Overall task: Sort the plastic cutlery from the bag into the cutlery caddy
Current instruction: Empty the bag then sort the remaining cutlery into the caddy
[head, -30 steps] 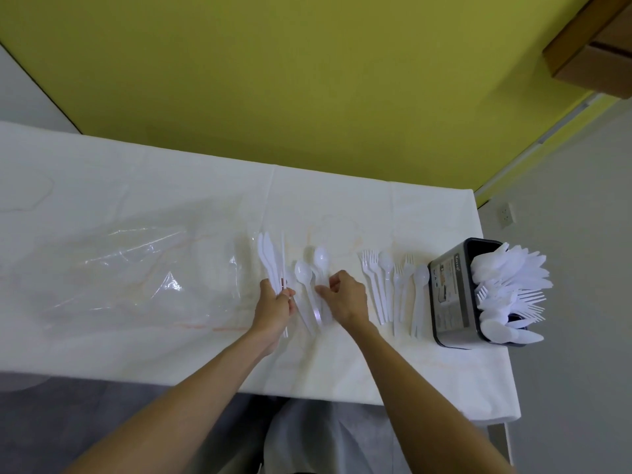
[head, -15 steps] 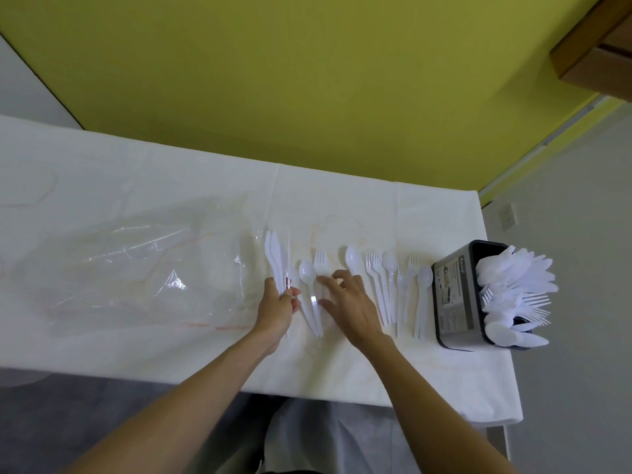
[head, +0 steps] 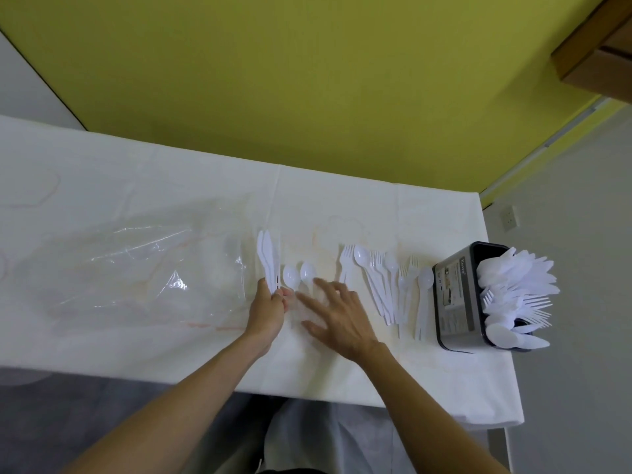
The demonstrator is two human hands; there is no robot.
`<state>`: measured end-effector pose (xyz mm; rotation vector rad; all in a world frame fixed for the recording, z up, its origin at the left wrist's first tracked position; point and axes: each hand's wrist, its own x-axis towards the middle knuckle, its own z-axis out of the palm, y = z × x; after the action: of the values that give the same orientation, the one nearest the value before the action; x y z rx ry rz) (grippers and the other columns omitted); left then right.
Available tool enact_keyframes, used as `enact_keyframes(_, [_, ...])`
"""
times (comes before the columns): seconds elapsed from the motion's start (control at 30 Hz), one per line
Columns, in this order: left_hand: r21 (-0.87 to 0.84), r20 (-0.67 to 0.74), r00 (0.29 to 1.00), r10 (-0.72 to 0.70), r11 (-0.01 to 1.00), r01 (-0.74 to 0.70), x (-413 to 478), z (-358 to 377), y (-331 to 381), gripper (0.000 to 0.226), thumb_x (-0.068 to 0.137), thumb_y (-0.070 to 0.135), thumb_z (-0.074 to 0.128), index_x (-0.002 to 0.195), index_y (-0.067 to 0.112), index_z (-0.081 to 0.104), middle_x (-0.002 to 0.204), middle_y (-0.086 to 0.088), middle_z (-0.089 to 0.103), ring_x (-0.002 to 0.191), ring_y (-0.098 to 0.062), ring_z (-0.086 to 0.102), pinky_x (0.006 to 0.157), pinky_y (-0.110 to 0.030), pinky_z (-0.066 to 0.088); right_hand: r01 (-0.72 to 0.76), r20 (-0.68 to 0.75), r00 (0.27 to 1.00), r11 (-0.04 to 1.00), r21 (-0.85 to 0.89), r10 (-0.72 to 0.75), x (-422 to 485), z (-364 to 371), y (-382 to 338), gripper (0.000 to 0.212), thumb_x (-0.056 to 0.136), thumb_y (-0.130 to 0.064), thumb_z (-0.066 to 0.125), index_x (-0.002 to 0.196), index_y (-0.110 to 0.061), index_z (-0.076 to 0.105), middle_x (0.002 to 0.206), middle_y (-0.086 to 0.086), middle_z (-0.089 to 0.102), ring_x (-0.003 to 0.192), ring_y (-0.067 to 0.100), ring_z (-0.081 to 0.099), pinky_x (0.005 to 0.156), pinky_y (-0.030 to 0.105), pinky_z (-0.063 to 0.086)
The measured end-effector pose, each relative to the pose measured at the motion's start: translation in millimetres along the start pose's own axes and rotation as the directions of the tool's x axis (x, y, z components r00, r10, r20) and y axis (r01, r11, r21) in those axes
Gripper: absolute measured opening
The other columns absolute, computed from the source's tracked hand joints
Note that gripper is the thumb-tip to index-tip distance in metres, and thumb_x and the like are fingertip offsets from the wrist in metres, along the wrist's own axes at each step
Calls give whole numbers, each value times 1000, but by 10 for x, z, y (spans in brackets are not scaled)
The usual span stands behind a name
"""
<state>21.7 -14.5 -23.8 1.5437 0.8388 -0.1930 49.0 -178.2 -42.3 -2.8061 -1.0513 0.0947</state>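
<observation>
White plastic cutlery lies in a row on the white table. My left hand [head: 268, 311] pinches the handles of a few knives [head: 266, 260] that point away from me. Two spoons [head: 299, 273] lie just right of them. My right hand [head: 337, 314] is spread flat over the spoon handles, fingers apart, holding nothing. Further right lies a mixed group of forks and spoons [head: 384, 282]. The dark cutlery caddy [head: 456, 295] stands at the table's right end, stuffed with white cutlery [head: 516, 285]. The clear plastic bag [head: 136, 265] lies flat on the left.
The table's near edge [head: 307, 393] runs just behind my forearms, and its right edge passes by the caddy. A yellow-green wall stands behind the table. A wooden shelf [head: 595, 53] sits at the upper right.
My right hand let go of the cutlery it was gripping, opened flat and slid back left over the spoons. A fork and a spoon now lie further right. My left hand kept hold of the knives.
</observation>
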Motion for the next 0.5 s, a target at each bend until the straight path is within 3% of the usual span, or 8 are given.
enact_keyframes(0.07, [7,14,1000,2,1000,-2,5,5,4,20,100,10,32,112,15,47,92,5,55,75,-14,51,91,-37,48,45,45,998,999,1,-45,7,31,-37,54,84,-46,64,135,-34,51,139,7,54,118,31,55,85,41,53])
enact_keyframes(0.2, [-37,81,995,64,997,-61,-33,-16,83,27,102,13,31,114,14,55,93,1,56,65,-12,46,74,-27,45,-189,68,981,975,116,182,-48,-28,109,49,89,-44,58,135,-26,53,145,6,48,128,33,47,99,46,48])
enact_keyframes(0.3, [-44,210,971,112,994,-105,-79,-12,174,26,102,13,37,116,10,59,90,2,63,69,-13,49,72,-22,46,-343,44,936,879,332,349,-47,-248,207,46,93,-47,56,134,-24,56,141,0,52,128,22,45,102,36,43])
enact_keyframes(0.33, [-38,258,959,117,993,-111,-89,-14,173,26,102,12,39,117,9,60,89,2,65,70,-13,50,72,-23,46,-422,91,894,754,504,440,-21,-344,197,44,93,-47,57,131,-23,59,134,-4,57,123,16,50,99,29,45])
enact_keyframes(0.37, [-30,308,943,126,992,-123,-115,14,232,26,101,12,40,117,8,60,90,1,67,70,-13,51,71,-22,46,-475,163,842,563,676,515,17,-481,206,41,93,-47,58,125,-23,63,125,-8,62,115,11,56,91,22,48])
enact_keyframes(0.43, [-17,400,907,130,991,-135,-180,73,324,23,100,11,43,115,8,60,94,-1,69,65,-8,54,68,-20,46,-471,311,781,183,863,541,83,-696,224,35,93,-46,59,115,-21,69,108,-11,70,98,8,64,76,17,49])
enact_keyframes(0.5, [-22,466,876,123,992,-128,-237,155,417,16,100,10,45,110,10,57,99,-3,71,63,-3,57,66,-20,46,-419,344,770,21,908,538,108,-823,286,31,92,-38,63,108,-14,71,98,-5,72,86,10,65,69,20,51])
